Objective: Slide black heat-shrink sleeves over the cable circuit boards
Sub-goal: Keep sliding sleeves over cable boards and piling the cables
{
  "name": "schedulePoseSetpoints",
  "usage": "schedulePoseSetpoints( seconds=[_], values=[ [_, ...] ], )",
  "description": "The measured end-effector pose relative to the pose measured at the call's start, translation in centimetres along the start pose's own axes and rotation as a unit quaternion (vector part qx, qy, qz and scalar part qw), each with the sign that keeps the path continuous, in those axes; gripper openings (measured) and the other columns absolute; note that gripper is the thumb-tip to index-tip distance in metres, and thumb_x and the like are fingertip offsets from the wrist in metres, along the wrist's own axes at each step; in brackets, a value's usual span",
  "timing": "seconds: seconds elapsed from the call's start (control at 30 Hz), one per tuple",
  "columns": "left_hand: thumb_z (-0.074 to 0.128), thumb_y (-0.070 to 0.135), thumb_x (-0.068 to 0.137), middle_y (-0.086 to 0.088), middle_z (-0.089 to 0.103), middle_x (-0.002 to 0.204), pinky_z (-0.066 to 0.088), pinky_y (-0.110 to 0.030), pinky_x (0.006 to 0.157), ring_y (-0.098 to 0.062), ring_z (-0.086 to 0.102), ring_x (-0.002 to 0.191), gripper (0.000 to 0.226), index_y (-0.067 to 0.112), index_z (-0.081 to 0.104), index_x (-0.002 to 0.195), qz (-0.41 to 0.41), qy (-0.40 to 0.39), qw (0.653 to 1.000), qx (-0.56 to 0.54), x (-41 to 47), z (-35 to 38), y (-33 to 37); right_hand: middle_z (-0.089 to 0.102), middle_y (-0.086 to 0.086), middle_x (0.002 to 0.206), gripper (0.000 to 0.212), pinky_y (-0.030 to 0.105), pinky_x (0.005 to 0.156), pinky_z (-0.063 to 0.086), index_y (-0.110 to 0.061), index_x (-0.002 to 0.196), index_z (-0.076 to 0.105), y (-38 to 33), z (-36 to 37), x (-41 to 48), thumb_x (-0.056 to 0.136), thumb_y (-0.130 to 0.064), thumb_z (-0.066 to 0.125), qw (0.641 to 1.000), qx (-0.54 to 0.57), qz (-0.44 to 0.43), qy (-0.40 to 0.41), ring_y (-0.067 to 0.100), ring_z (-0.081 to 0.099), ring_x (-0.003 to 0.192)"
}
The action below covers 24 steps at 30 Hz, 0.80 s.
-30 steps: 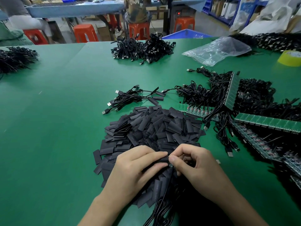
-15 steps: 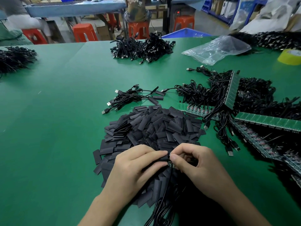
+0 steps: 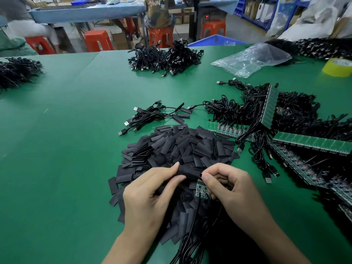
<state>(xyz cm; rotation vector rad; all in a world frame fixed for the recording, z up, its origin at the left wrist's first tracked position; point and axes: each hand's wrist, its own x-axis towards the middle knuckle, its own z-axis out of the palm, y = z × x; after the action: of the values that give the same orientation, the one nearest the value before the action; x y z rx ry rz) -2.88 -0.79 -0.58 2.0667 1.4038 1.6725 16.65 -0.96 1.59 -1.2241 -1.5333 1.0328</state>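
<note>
Two hands work at the near edge of the green bench (image 3: 66, 149). The left hand (image 3: 152, 191) pinches one black sleeve (image 3: 188, 172) between thumb and forefinger. The right hand (image 3: 232, 189) grips one small green board (image 3: 202, 189), whose cable (image 3: 194, 221) trails off toward six o'clock. The sleeve's right end sits just at the board's top edge, and the board is still bare.

Under and at twelve o'clock of the hands lies one pile of loose sleeves (image 3: 181, 147), too many to count. Beyond it is one small bundle (image 3: 152, 117) of cables with about four sleeved ends.

From one to three o'clock, at least four green panel strips (image 3: 312, 142) lie among tangled cables. Farther off are three cable heaps, at ten (image 3: 17, 71), twelve (image 3: 165, 58) and two o'clock (image 3: 323, 47). One clear bag (image 3: 251, 58) and one yellow tape roll (image 3: 338, 67) also lie at two.
</note>
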Motion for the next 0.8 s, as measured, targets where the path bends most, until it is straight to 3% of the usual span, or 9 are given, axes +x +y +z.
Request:
schedulePoseSetpoints(
  seconds=[0.4, 0.57, 0.67, 0.8],
  values=[
    [0.078, 0.013, 0.084, 0.005, 0.076, 0.094, 0.055, -0.018, 0.080, -0.003, 0.071, 0.087, 0.021, 0.008, 0.079, 0.105, 0.000, -0.007, 1.000, 0.009, -0.17, 0.32, 0.37, 0.062, -0.005, 0.062, 0.020, 0.031, 0.059, 0.049, -0.026, 0.077, 0.067, -0.09, 0.43, -0.15, 0.097, -0.021, 0.068, 0.999, -0.025, -0.006, 0.027, 0.008, 0.056, 0.059],
    [0.076, 0.016, 0.086, 0.009, 0.075, 0.102, 0.051, -0.014, 0.087, 0.000, 0.070, 0.094, 0.026, 0.010, 0.078, 0.112, -0.004, -0.011, 1.000, 0.016, -0.01, 0.36, 0.40, 0.065, -0.003, 0.064, 0.020, 0.035, 0.061, 0.053, -0.024, 0.077, 0.068, -0.16, 0.46, -0.02, 0.097, -0.020, 0.067, 0.999, -0.022, -0.005, 0.028, 0.010, 0.060, 0.060],
    [0.075, 0.016, 0.086, 0.018, 0.075, 0.101, 0.050, -0.013, 0.085, -0.002, 0.072, 0.092, 0.027, 0.020, 0.077, 0.113, -0.061, 0.008, 0.998, -0.030, -0.07, 0.51, 0.62, 0.066, -0.001, 0.065, 0.021, 0.025, 0.062, 0.052, -0.024, 0.077, 0.069, -0.30, 0.57, 0.04, 0.096, -0.017, 0.067, 0.999, -0.014, -0.003, 0.029, 0.010, 0.063, 0.061],
    [0.075, 0.015, 0.088, 0.013, 0.077, 0.094, 0.055, -0.021, 0.080, -0.011, 0.075, 0.085, 0.028, 0.029, 0.078, 0.112, -0.128, 0.006, 0.986, -0.106, -0.31, 0.64, 0.85, 0.067, 0.001, 0.066, 0.021, 0.018, 0.062, 0.051, -0.022, 0.077, 0.070, -0.34, 0.70, -0.06, 0.096, -0.013, 0.067, 1.000, 0.007, 0.000, 0.026, 0.010, 0.064, 0.061]
  ],
)
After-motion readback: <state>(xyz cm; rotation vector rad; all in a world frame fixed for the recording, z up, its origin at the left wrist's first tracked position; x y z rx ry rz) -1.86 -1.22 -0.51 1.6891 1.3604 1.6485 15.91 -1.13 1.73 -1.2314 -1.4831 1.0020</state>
